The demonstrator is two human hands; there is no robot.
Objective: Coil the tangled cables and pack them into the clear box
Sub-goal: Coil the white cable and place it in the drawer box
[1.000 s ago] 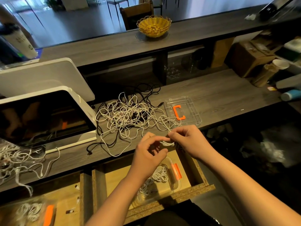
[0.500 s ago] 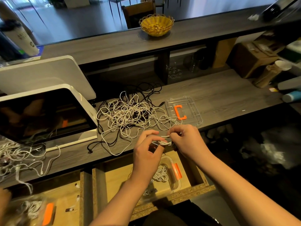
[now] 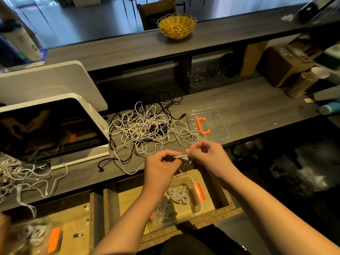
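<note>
A tangle of white and black cables [image 3: 147, 129] lies on the grey counter. My left hand [image 3: 160, 168] and my right hand [image 3: 207, 157] meet above the counter's front edge and both pinch a small white cable coil [image 3: 182, 157]. A strand runs from the coil back to the tangle. Below my hands, in an open wooden drawer [image 3: 217, 214], stands the clear box [image 3: 198, 207] with orange latches. It holds several coiled white and grey cables. Its clear lid [image 3: 219, 122] with an orange handle lies on the counter, right of the tangle.
A white-framed monitor [image 3: 51, 126] stands left of the tangle. More white cables [image 3: 22, 173] lie at the far left, above a second clear box [image 3: 36, 236]. A yellow basket [image 3: 176, 26] sits on the upper shelf. Cups and boxes crowd the right end.
Both hands have stayed at the counter's front edge with the coil. The left thumb and fingers have shifted on the coil, and more of the clear box shows below the left wrist.
</note>
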